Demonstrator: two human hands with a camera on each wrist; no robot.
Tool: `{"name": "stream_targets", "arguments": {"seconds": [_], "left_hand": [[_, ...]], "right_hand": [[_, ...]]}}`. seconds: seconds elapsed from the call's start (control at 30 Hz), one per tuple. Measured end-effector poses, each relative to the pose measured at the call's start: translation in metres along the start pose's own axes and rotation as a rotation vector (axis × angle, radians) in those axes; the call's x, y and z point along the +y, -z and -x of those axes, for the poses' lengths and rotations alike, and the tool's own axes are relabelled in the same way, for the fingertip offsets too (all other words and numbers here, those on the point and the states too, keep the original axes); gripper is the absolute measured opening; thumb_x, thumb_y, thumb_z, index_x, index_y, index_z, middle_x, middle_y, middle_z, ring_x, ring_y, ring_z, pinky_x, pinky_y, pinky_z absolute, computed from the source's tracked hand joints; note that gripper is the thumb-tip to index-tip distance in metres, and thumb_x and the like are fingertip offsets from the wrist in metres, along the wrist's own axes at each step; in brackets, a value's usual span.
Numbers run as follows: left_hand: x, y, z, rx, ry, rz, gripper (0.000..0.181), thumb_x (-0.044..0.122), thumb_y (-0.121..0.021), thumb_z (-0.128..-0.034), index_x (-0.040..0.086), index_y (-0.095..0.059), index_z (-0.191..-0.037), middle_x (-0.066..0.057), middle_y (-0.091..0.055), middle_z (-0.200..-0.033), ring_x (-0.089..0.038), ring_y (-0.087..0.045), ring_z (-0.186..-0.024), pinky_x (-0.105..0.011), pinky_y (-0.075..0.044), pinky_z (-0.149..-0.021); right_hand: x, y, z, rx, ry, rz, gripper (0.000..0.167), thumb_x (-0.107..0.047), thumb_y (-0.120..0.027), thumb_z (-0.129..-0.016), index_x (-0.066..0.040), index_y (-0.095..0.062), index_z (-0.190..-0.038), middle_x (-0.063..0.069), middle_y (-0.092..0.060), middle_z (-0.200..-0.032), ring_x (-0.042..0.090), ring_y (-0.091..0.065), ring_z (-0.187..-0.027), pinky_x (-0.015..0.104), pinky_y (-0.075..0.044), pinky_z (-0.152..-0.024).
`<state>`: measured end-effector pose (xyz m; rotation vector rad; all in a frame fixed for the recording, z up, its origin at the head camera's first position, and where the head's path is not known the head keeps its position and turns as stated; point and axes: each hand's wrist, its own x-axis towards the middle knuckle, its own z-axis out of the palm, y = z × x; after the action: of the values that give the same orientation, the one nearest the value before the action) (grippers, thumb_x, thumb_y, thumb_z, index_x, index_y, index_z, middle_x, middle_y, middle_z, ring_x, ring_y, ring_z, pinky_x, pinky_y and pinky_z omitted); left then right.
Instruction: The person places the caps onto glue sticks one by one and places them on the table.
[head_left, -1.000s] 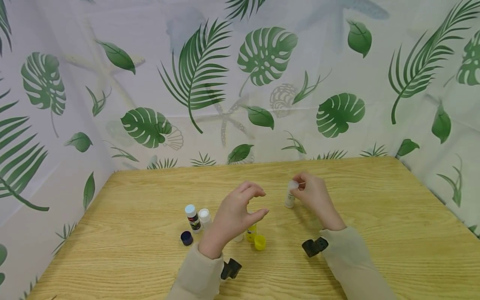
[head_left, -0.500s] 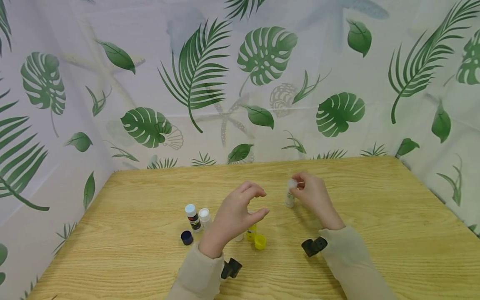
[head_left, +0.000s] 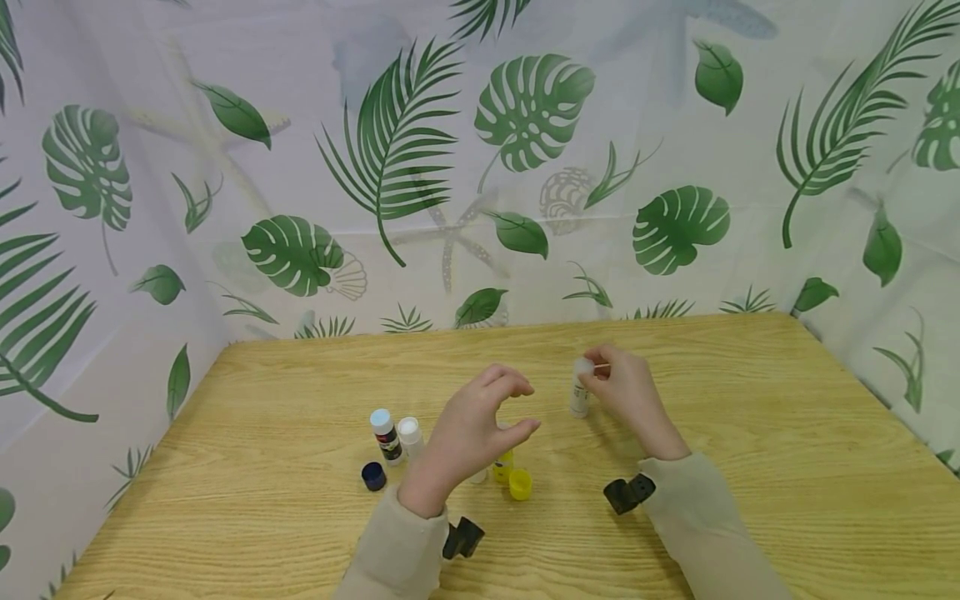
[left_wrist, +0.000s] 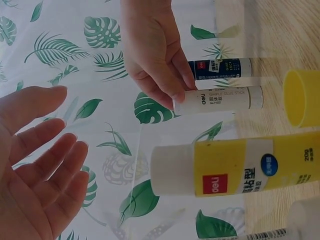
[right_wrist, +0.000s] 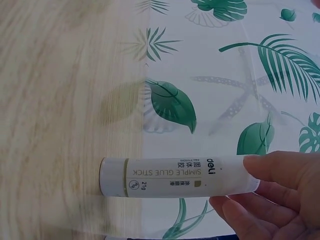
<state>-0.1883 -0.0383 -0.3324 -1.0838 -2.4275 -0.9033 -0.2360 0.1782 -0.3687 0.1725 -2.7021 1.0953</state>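
Right hand (head_left: 632, 390) pinches white cylindrical plastic glue stick (right_wrist: 170, 177) upright, toward far edge of yellowish wood-grain tabletop (head_left: 750, 400); left hand (head_left: 467, 425) wide, empty — before release, seat base squarely.

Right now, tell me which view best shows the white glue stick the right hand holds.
The right wrist view: the glue stick is largest there, label showing. The left wrist view shows it smaller; the head view, tiny, partly covered by the right hand.

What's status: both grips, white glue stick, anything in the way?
Right grip pinching white glue stick by its top end; stick upright. Left grip empty. Dark blue glue stick close beside it, possible snag.
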Motion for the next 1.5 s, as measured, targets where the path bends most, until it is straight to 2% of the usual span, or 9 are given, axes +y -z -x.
{"name": "stream_targets", "arguments": {"seconds": [0.37, 0.53, 0.67, 0.93, 1.13, 1.3, 1.37, 1.5], "left_hand": [[-0.001, 0.0, 0.0, -0.002, -0.006, 0.006, 0.023, 0.017, -0.068, -0.0779, 0.008, -0.059, -0.097, 0.0, -0.054, -0.101, -0.012, -0.053, -0.087, -0.022, -0.044, -0.075], [0.0, 0.001, 0.001, -0.001, -0.006, 0.008, 0.023, 0.017, -0.069, -0.0777, 0.008, -0.059, -0.097, 0.0, -0.054, -0.1, -0.012, -0.053, -0.087, -0.022, -0.044, -0.075], [0.0, 0.003, 0.0, 0.001, -0.006, 0.005, 0.024, 0.017, -0.069, -0.0774, 0.008, -0.059, -0.097, -0.001, -0.054, -0.1, -0.012, -0.053, -0.087, -0.023, -0.044, -0.075], [-0.001, 0.005, 0.002, -0.027, 0.003, -0.02, 0.026, 0.021, -0.065, -0.0808, 0.008, -0.059, -0.102, -0.001, -0.055, -0.104, -0.012, -0.052, -0.09, -0.025, -0.044, -0.077], [-0.004, 0.005, 0.008, -0.064, 0.0, -0.06, 0.028, 0.026, -0.063, -0.0824, 0.008, -0.058, -0.103, -0.002, -0.055, -0.103, -0.013, -0.052, -0.093, -0.025, -0.045, -0.078], [-0.006, 0.008, 0.015, -0.093, 0.028, -0.096, 0.028, 0.026, -0.063, -0.0828, 0.008, -0.058, -0.104, -0.001, -0.055, -0.102, -0.014, -0.051, -0.094, -0.025, -0.044, -0.078], [-0.007, 0.009, 0.018, -0.101, 0.041, -0.111, 0.029, 0.026, -0.063, -0.0827, 0.008, -0.057, -0.104, -0.002, -0.055, -0.102, -0.013, -0.051, -0.092, -0.025, -0.045, -0.076], [-0.01, 0.011, 0.025, -0.116, 0.074, -0.117, 0.029, 0.026, -0.063, -0.0825, 0.007, -0.058, -0.104, -0.002, -0.055, -0.102, -0.012, -0.05, -0.084, -0.024, -0.045, -0.069]], "right_hand": [[-0.001, 0.004, 0.001, -0.032, 0.001, 0.007, 0.031, -0.007, -0.056, -0.085, 0.007, -0.053, -0.113, 0.025, -0.054, -0.111, 0.036, -0.055, -0.095, 0.043, -0.047, -0.076], [-0.011, 0.014, 0.005, -0.094, -0.029, 0.025, 0.04, -0.012, -0.055, -0.087, 0.005, -0.047, -0.122, 0.025, -0.048, -0.121, 0.038, -0.05, -0.104, 0.046, -0.045, -0.078], [-0.02, 0.022, 0.008, -0.092, -0.016, 0.047, 0.043, -0.015, -0.056, -0.087, 0.004, -0.045, -0.124, 0.025, -0.047, -0.122, 0.039, -0.048, -0.106, 0.048, -0.043, -0.08], [-0.036, 0.029, 0.014, -0.064, 0.098, -0.001, 0.046, -0.016, -0.056, -0.087, 0.007, -0.043, -0.124, 0.025, -0.05, -0.118, 0.038, -0.047, -0.108, 0.047, -0.039, -0.087], [-0.049, 0.031, 0.023, -0.064, 0.215, 0.03, 0.041, -0.012, -0.057, -0.086, 0.007, -0.047, -0.12, 0.024, -0.052, -0.116, 0.036, -0.048, -0.106, 0.049, -0.039, -0.085], [-0.058, 0.033, 0.033, -0.093, 0.242, 0.056, 0.039, -0.011, -0.056, -0.086, 0.004, -0.048, -0.121, 0.022, -0.052, -0.117, 0.033, -0.05, -0.104, 0.048, -0.041, -0.083], [-0.06, 0.033, 0.036, -0.101, 0.251, 0.067, 0.039, -0.012, -0.056, -0.086, 0.002, -0.048, -0.122, 0.021, -0.052, -0.118, 0.031, -0.055, -0.095, 0.047, -0.042, -0.082], [-0.06, 0.033, 0.04, -0.092, 0.291, 0.082, 0.038, -0.013, -0.057, -0.086, 0.003, -0.05, -0.119, 0.019, -0.053, -0.117, 0.03, -0.054, -0.096, 0.047, -0.041, -0.083]]}}
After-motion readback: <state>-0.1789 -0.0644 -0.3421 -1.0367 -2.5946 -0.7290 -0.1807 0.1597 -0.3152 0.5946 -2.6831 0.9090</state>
